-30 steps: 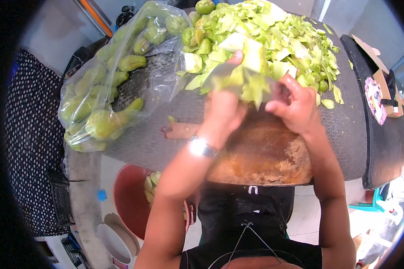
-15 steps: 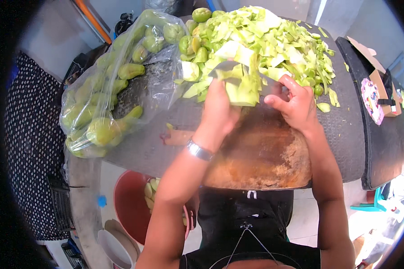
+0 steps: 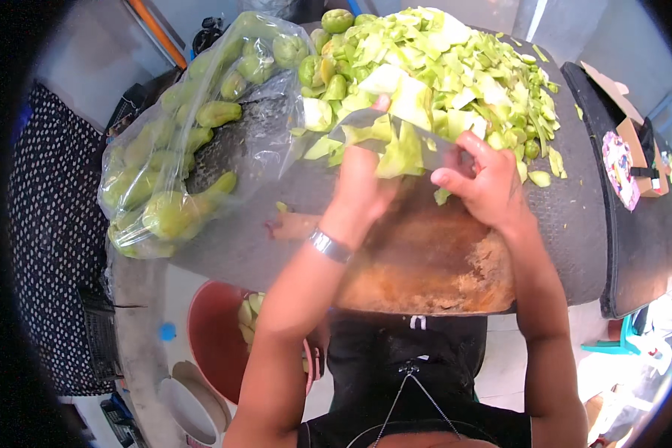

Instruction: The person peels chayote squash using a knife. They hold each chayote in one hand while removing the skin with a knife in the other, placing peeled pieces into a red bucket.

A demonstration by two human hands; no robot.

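My left hand (image 3: 362,183), with a metal watch at the wrist, is closed around a pale green chayote (image 3: 411,104); the blade and loose peel hide most of the grip. My right hand (image 3: 489,179) is wrapped round the handle of a broad knife (image 3: 442,151), whose blade reaches left across the chayote to my left hand. Strips of green peel (image 3: 402,153) cling to the blade. Both hands are above the far part of a worn wooden chopping board (image 3: 425,276). Beyond them rises a large heap of peelings (image 3: 470,67).
A clear plastic bag (image 3: 269,157) of whole chayotes lies at the left of the dark table (image 3: 567,246). More chayotes (image 3: 337,21) sit beside the heap. Below left stand a red bucket (image 3: 209,336) with pale pieces and a white basin (image 3: 183,403). An open cardboard box (image 3: 638,149) is far right.
The knife has shifted slightly, and the peel on its blade has become looser and more folded. A small green scrap now shows below the blade near my right hand.
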